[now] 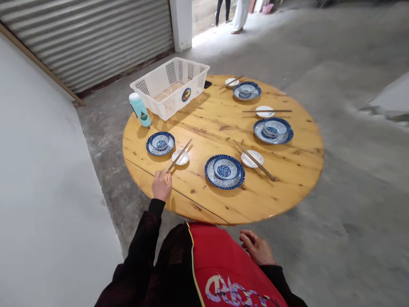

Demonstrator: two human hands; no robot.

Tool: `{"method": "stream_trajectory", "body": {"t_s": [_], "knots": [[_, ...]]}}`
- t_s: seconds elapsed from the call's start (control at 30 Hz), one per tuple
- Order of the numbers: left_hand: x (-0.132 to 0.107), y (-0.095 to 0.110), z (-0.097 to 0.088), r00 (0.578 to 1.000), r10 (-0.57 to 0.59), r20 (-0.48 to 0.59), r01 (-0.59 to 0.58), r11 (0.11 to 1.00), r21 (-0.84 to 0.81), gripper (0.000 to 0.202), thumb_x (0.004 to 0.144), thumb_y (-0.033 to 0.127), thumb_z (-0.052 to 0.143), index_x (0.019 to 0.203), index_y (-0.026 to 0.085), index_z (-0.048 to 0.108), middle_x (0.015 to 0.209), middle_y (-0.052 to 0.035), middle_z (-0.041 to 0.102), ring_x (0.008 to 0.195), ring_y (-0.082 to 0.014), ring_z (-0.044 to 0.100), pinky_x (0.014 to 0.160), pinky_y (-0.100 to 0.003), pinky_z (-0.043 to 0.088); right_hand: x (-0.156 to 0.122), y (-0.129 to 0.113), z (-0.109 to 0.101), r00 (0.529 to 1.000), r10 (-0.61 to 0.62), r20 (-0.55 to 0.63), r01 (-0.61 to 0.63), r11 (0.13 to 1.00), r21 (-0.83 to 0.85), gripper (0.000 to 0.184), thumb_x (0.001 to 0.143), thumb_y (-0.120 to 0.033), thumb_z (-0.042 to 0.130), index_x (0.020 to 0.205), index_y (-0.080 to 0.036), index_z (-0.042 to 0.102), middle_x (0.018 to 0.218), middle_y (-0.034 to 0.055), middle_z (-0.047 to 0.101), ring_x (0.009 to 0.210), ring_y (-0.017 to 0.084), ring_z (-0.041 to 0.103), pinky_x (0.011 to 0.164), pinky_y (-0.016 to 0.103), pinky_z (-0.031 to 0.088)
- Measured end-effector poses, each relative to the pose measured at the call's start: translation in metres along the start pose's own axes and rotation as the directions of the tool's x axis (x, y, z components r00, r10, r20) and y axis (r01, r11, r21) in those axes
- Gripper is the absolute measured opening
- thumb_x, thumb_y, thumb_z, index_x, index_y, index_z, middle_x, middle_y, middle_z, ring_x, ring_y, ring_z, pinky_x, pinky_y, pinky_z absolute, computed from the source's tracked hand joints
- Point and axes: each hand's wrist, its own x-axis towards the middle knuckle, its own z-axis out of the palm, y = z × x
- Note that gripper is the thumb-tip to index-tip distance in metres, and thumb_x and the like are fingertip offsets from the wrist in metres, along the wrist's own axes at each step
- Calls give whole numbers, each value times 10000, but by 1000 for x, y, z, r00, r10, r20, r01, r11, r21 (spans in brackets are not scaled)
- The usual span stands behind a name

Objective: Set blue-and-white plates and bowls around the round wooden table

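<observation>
My left hand (162, 185) is closed around the near ends of a pair of wooden chopsticks (179, 156), which rest across a small white saucer (181, 158). Just left of that saucer, a blue-and-white bowl (159, 142) sits on a patterned plate (150, 149). My right hand (257, 248) hangs below the table's front edge, its fingers loosely bent and nothing in it. Nearest to it on the table is another plate (209, 175) with a bowl (226, 168) on it. Chopsticks (255, 161) lie slantwise over the saucer (248, 162) to the right of this plate.
Two more plates (289, 138) (255, 96) with bowls, saucers and chopsticks line the right side of the round wooden table (204, 123). A white plastic basket (172, 102) and a turquoise bottle (139, 110) stand at the back left. Two people's legs (241, 17) show in the doorway.
</observation>
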Motion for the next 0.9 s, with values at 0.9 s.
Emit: {"method": "stream_trajectory", "body": {"t_s": [0.9], "knots": [[104,29,44,954,-189,232,94,925,368,306,878,141,481,1116,87,667,1103,-267,719,1018,-365,716,810,-417,517,-10,13,-18,978,-11,-210,22,999,47,530,699,-622,413,845,-198,696,679,80,723,613,260,682,598,356,492]]}}
